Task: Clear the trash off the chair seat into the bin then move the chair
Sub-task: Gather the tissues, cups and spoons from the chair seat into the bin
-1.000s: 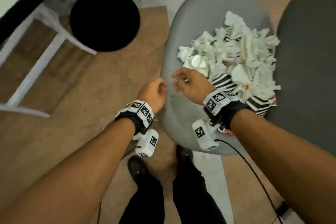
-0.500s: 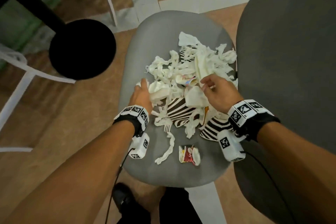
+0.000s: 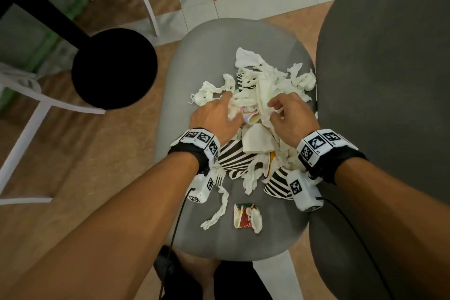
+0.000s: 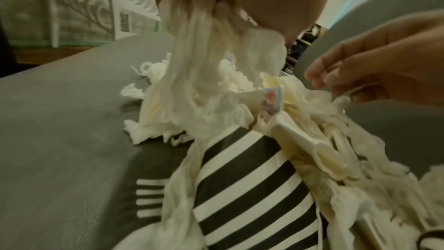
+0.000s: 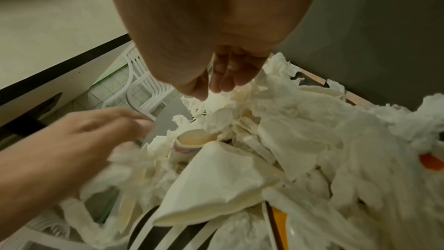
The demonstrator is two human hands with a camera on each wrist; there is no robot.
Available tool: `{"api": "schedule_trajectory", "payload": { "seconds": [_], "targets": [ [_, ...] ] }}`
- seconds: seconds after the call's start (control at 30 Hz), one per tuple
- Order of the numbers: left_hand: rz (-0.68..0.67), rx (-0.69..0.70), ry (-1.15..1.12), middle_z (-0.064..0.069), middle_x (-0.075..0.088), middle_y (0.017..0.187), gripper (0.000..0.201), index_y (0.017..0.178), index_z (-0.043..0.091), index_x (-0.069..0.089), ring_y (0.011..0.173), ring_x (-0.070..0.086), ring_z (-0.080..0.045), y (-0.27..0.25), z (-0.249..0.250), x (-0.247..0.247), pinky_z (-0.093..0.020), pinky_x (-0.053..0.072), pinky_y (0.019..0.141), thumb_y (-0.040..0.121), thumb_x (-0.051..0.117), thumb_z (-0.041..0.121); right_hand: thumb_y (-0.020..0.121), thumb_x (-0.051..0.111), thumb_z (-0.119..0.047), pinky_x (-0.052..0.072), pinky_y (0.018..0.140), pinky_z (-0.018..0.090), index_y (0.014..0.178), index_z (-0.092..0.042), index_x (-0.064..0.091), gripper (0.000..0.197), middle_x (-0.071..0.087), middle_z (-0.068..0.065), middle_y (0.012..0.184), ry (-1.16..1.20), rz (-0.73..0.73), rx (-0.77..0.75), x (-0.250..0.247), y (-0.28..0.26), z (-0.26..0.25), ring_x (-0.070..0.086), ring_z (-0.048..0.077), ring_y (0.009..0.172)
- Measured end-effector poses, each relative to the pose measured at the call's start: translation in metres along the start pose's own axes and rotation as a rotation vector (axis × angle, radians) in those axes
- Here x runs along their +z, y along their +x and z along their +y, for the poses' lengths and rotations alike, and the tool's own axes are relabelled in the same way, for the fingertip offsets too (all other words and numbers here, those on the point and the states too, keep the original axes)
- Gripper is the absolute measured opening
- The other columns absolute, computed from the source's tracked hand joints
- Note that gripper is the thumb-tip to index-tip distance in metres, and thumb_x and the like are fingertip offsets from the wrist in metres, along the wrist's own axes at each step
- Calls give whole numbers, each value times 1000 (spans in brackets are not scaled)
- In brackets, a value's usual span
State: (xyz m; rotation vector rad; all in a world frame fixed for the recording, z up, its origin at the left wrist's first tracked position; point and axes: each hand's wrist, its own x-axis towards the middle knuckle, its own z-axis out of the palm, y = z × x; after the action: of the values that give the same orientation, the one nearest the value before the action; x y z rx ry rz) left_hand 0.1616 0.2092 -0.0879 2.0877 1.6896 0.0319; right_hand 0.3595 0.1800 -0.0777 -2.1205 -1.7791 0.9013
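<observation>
Two hands work a trash heap on the grey chair seat [image 3: 194, 61]. Dark grey chair back [image 3: 389, 80] rises just right of the seat. Black round bin [image 3: 114, 68] stands on the floor left of the seat, apart from it. Trash pile [image 3: 265, 80] of crumpled white tissue, striped black-and-white paper [image 3: 233, 158] and a flattened white cup [image 3: 255, 141] covers the seat's middle and right. Left hand [image 3: 214, 117] sits at the pile's left edge, fingers curled round a bunch of tissue [image 4: 192, 54] that hangs from the grip. Right hand [image 3: 292, 117] is on the pile's right, fingertips [image 5: 221, 83] pinching tissue. Loose tissue strip [image 3: 216, 212] and a crushed red-and-white wrapper [image 3: 246, 217] lie near the seat's front edge, apart from the pile. White plastic fork [image 4: 149, 199] lies on the seat at the striped paper's left.
</observation>
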Motion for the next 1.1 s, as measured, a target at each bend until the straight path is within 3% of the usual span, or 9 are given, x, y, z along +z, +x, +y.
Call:
{"api": "schedule_trajectory", "payload": {
  "seconds": [0.07, 0.13, 0.23, 0.4, 0.6, 0.73, 0.83, 0.9, 1.1],
  "targets": [
    [-202, 14, 128, -10, 62, 119, 59, 143, 27, 35, 105, 62, -35, 5, -1, 11, -39, 48, 81, 90, 50, 48, 93, 57, -17, 49, 94, 34, 120, -19, 61, 28, 54, 3, 120, -32, -20, -12, 1, -1, 0, 56, 19, 103],
    [-264, -30, 197, -13, 61, 119, 42, 133, 17, 44, 104, 61, -35, 8, -9, 21, -36, 45, 76, 94, 50, 32, 92, 58, -18, 47, 99, 36, 123, -21, 59, 31, 50, 2, 125, -54, -6, -22, 1, -1, 2, 52, 21, 115],
    [-216, -63, 166, -12, 62, 110, 21, 113, 8, 56, 97, 61, -33, 3, -17, 28, -35, 42, 72, 98, 44, 17, 89, 60, -17, 44, 105, 38, 126, -22, 56, 37, 44, 1, 134, -34, 67, 24, -3, 5, 7, 43, 22, 128],
    [-88, -12, -98, -2, 51, 83, 31, 76, 15, 48, 79, 55, -26, -22, -21, 27, -34, 43, 69, 99, 39, 34, 85, 68, -37, 38, 111, 45, 137, -22, 47, 59, 43, 5, 143, -115, 75, 103, 0, 20, 11, 41, 29, 133],
    [3, -32, -330, -9, 57, 98, 9, 99, 6, 52, 84, 57, -26, -33, -17, 23, -34, 46, 74, 96, 48, 14, 94, 57, -32, 29, 107, 44, 123, -26, 59, 30, 66, 2, 122, -185, 68, 174, 9, 24, 13, 56, 28, 118],
    [68, -96, -443, -7, 62, 82, 19, 119, 21, 42, 60, 50, -19, -39, -14, 10, -32, 45, 62, 100, 42, 17, 91, 55, -33, 29, 104, 43, 112, -27, 62, 24, 57, 2, 121, -189, 182, 57, 8, 12, 2, 52, 26, 118],
    [143, -142, -450, -2, 61, 74, 30, 107, 20, 56, 72, 56, -22, -42, -17, -1, -32, 46, 69, 100, 42, 45, 85, 56, -34, 29, 103, 35, 104, -24, 59, 22, 51, -1, 122, -30, 236, -27, 3, 3, -12, 50, 18, 111],
    [205, -170, -449, -2, 62, 69, 45, 92, 16, 61, 70, 57, -22, -45, -23, -8, -32, 46, 66, 98, 42, 56, 86, 55, -28, 45, 97, 38, 103, -20, 54, 19, 52, 0, 118, 93, 237, -82, 1, -2, -24, 54, 17, 97],
    [362, -298, -618, -2, 48, 56, 49, 70, 7, 50, 54, 45, -17, -69, -61, -14, -26, 31, 52, 100, 46, 45, 94, 56, -27, 51, 75, 32, 109, -20, 55, 16, 62, -4, 103, 125, 138, -131, 12, -24, -71, 61, 18, 81]
  ]
}}
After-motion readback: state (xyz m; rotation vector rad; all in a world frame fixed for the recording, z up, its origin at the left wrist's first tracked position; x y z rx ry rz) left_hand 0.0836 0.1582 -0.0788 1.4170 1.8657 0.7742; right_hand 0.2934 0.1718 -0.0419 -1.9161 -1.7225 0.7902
